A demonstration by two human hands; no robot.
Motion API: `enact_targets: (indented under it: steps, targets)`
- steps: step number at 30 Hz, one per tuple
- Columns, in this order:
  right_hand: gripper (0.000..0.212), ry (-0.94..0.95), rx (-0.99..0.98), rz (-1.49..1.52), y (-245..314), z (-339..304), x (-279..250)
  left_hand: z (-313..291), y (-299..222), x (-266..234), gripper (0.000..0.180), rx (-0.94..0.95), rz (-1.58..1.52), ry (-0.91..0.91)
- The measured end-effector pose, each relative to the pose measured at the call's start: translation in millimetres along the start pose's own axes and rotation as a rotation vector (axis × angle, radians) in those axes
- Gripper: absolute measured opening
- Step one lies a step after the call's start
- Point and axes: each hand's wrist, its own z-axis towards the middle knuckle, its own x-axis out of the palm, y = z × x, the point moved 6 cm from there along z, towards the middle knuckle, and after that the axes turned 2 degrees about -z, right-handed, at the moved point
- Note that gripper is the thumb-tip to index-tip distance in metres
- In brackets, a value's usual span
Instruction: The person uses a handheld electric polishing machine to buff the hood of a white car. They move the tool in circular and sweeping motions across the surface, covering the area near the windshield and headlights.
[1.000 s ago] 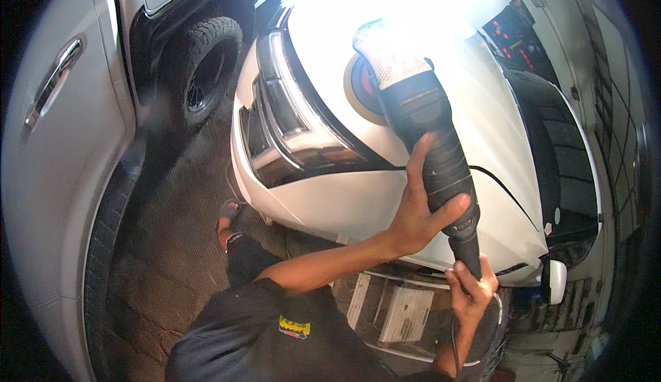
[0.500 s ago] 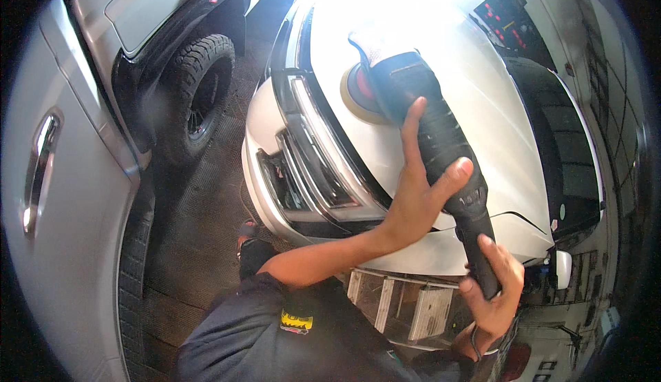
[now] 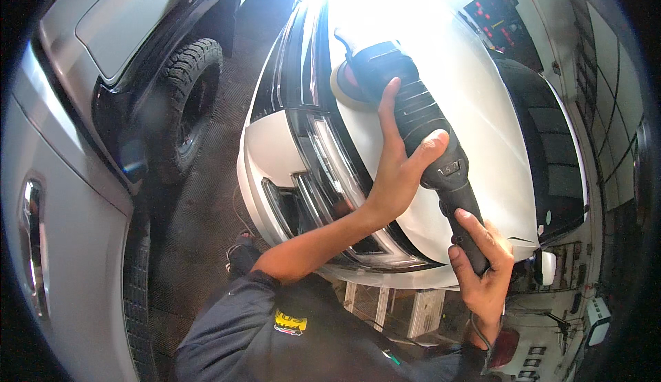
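Observation:
A black car polisher [image 3: 425, 110] lies slantwise over the white car hood [image 3: 489, 148]. Its round pad [image 3: 343, 84] rests on the paint close to the hood's front edge, just behind the headlight [image 3: 334, 168]. My left hand [image 3: 403, 165] grips the polisher's thick middle, the thumb across the top and one finger stretched along the body. Around the slimmer rear handle closes my right hand [image 3: 485, 265]; some of its fingers are hidden underneath. Strong glare washes out the far part of the hood.
A silver vehicle [image 3: 76, 196] with a chrome door handle stands at left, beside a large black tyre [image 3: 189, 106]. Below the white car's near side is a stepladder [image 3: 423, 313]. A dark patterned mat [image 3: 217, 175] covers the floor. A side mirror [image 3: 545, 268] juts out at right.
The polisher and both hands have shifted left and slightly up in the picture. My view has moved too, so more of the headlight and the car's front shows. Both grips stay the same.

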Motion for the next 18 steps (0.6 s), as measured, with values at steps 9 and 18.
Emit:
enact_targets:
  steps: [9, 18]
  targets:
    - [0.059, -0.038, 0.039, -0.008, 1.0, 35.6, 18.7, 40.9, 2.8, -18.4, 0.096, -0.011, -0.006, 0.048]
    - [0.058, -0.085, 0.099, 0.023, -9.3, 76.5, 34.2, 90.2, 13.9, -38.3, 0.096, -0.008, -0.020, 0.047]
